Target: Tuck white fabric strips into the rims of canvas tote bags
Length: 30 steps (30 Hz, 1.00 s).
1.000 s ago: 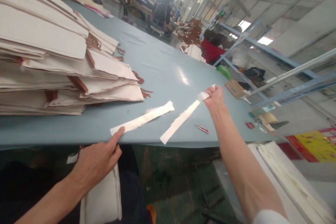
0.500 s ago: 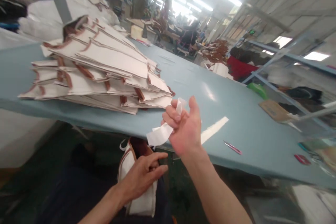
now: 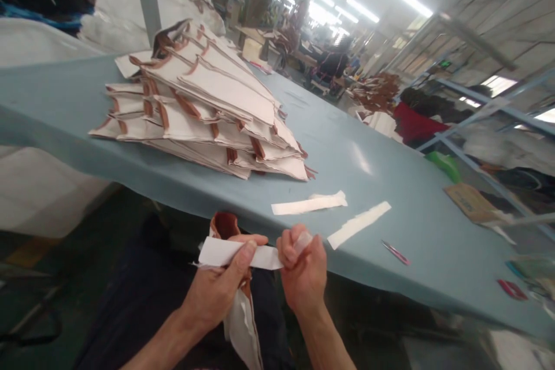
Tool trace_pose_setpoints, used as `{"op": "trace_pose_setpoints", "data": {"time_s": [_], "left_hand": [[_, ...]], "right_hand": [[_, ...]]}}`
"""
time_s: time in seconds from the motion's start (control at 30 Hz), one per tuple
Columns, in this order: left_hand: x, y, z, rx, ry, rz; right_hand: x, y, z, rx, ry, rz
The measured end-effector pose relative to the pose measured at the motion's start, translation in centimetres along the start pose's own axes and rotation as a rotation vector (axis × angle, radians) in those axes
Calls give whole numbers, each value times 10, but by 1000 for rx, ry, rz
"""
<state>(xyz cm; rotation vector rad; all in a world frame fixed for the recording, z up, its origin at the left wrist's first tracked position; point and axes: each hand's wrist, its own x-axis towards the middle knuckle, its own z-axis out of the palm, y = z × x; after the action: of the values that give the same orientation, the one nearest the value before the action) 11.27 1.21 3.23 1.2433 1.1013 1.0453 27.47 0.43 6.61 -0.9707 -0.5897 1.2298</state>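
A white paper strip (image 3: pixel 219 252) is stretched sideways just off the table's front edge. My left hand (image 3: pixel 217 289) pinches it under the thumb, with its index finger extended along it. The strip's other end runs into the curled fingers of my right hand (image 3: pixel 303 272), where a translucent bit shows at the top. Below my left hand, a white fabric piece with brown trim (image 3: pixel 241 324) hangs over my lap. Its brown-lined opening (image 3: pixel 225 224) faces up, and part of the piece is hidden by my hands.
Stacked white pieces with brown edging (image 3: pixel 208 104) lie on the blue-green table (image 3: pixel 338 156). Two pale strips, one nearer (image 3: pixel 310 203) and one farther right (image 3: pixel 359 224), lie close to my right hand. Pink thread snips (image 3: pixel 395 252) and cardboard (image 3: pixel 468 202) lie rightward. A person (image 3: pixel 332 63) sits far back.
My left hand has risen from the fabric piece and now pinches the white strip. My right hand has come down toward it, fingers curled tighter. The view has shifted, uncovering a second pale strip.
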Motion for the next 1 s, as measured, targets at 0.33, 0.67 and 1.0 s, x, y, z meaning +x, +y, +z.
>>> {"op": "trace_pose_setpoints", "data": {"time_s": [0.33, 0.67, 1.0], "left_hand": [[2, 19, -24, 152, -58, 52], [5, 32, -7, 128, -163, 62], [-9, 12, -35, 165, 82, -11]], "right_hand": [[-14, 23, -90, -473, 290, -145], [-7, -13, 24, -888, -448, -336], [3, 37, 9, -334, -42, -64]]}}
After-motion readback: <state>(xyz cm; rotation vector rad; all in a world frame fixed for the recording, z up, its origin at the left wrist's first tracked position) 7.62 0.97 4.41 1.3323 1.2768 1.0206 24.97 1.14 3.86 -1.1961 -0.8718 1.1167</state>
